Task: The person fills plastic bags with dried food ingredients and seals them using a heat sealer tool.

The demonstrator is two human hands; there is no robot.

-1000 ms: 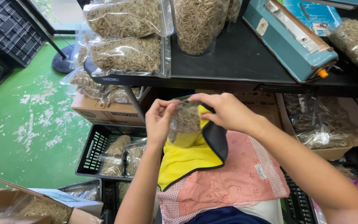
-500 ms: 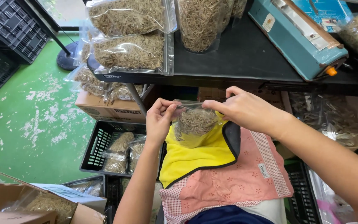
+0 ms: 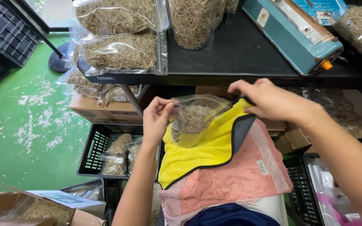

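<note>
Where hands pinch its top edge, bag hangs.

right hand hides bag corner (forearm cropped)

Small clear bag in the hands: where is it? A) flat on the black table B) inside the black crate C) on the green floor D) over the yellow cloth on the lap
D: both hands, left hand and right hand, pinch the bag by its top edge above the yellow cloth, short of the table.
</note>
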